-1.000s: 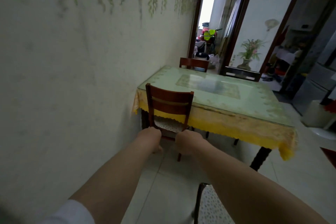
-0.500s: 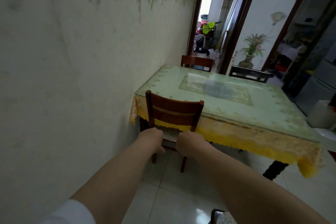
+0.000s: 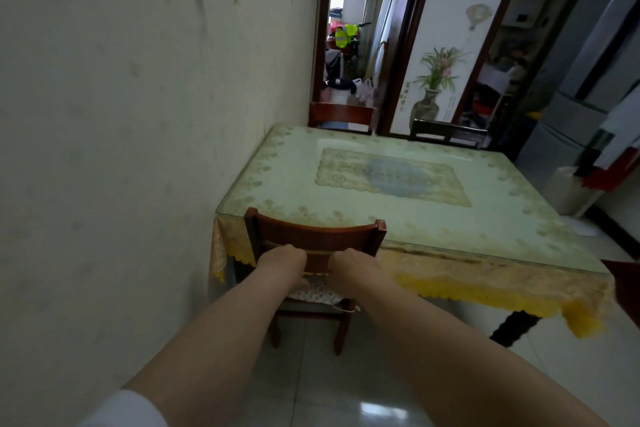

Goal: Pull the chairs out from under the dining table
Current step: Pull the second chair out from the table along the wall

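A reddish-brown wooden chair [image 3: 313, 234] stands at the near left end of the dining table [image 3: 433, 218], its backrest towards me and its cushioned seat partly under the yellow-fringed cloth. My left hand [image 3: 282, 260] and my right hand [image 3: 349, 262] are side by side, both closed on the lower rail of its backrest. Two more chairs stand pushed in at the far side: a brown one [image 3: 341, 116] and a dark one [image 3: 446, 132].
A wall [image 3: 121, 149] runs close along the table's left side. A dark table leg [image 3: 512, 328] stands at the near right. Beyond the table is a doorway [image 3: 346, 55] into a cluttered room. A white bin [image 3: 568, 189] and a fridge [image 3: 568, 121] stand on the right.
The view has moved closer to the table and tilted down. My hands have risen from the seat edge to the backrest's lower rail. The chair at the bottom edge has left the view.
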`<state>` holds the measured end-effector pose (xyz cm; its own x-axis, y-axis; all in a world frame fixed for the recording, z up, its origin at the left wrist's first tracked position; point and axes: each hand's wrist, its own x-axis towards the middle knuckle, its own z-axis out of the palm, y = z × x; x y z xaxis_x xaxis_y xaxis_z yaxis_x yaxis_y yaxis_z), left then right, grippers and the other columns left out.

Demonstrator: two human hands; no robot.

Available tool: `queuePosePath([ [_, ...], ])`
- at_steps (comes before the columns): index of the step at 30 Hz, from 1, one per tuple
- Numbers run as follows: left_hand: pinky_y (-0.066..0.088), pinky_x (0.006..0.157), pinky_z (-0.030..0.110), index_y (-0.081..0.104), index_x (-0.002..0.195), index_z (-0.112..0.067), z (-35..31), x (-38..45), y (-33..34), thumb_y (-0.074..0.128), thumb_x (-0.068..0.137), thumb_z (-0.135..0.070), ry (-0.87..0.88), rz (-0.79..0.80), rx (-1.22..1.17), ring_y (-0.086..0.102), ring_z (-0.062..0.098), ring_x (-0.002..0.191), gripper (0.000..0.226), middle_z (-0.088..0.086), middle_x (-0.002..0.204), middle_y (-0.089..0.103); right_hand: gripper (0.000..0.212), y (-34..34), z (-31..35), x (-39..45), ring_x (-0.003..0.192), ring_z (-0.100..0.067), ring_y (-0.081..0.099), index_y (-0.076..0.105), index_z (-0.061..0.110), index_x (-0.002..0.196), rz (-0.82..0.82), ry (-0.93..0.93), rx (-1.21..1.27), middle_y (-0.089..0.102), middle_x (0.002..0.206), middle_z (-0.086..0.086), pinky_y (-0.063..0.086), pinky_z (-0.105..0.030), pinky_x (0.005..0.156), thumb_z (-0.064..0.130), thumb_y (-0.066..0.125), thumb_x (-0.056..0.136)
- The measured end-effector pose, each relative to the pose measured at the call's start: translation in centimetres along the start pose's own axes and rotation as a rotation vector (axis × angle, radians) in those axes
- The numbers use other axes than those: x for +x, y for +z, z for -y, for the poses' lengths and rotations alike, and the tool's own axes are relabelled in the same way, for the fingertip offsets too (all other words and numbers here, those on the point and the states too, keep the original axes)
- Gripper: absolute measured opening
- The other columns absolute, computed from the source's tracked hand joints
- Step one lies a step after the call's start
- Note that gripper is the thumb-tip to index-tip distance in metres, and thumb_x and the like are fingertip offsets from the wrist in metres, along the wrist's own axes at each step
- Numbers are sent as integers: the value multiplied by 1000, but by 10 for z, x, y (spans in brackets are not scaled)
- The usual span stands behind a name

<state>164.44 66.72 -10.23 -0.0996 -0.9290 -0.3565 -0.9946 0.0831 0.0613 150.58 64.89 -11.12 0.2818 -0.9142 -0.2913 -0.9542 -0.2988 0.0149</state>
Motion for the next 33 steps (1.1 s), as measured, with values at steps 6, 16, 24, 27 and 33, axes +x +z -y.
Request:
queuePosePath([
  [6,55,82,42,59,105,-15,23,73,-19,66,87,-38,1,29,-19,61,24,89,30,4,100,62,7,-5,-3,84,68,-21,53,57,17,94,2,-29,24,53,80,0,43,-32,52,21,53,90],
  [16,53,69,37,60,103,-13,73,184,-22,74,81,-39,-36,66,-54,63,24,88,37,7,100,64,10,-8,-30,199,74,-23,55,55,13,101,111,-85,-36,54,86,-5,48,-37,58,15,54,91],
  [24,38,95,42,58,109,-18,104,243,18,69,84,-38,46,185,109,58,27,99,34,4,104,63,18,29,-38,242,81,-25,62,61,13,106,313,-43,-69,63,95,-7,52,-36,62,14,58,88],
  [27,46,73,38,63,102,-14,104,253,20,62,88,-15,74,166,130,61,26,86,14,6,94,63,22,36,-42,247,89,-27,62,62,13,108,295,-7,-43,61,100,-7,51,-36,67,9,57,87],
  [33,51,80,40,60,112,-12,100,267,20,57,87,-2,99,217,132,57,29,100,27,9,110,58,24,34,-45,250,89,-29,61,62,11,109,297,7,-45,61,99,-8,51,-38,68,2,57,87],
])
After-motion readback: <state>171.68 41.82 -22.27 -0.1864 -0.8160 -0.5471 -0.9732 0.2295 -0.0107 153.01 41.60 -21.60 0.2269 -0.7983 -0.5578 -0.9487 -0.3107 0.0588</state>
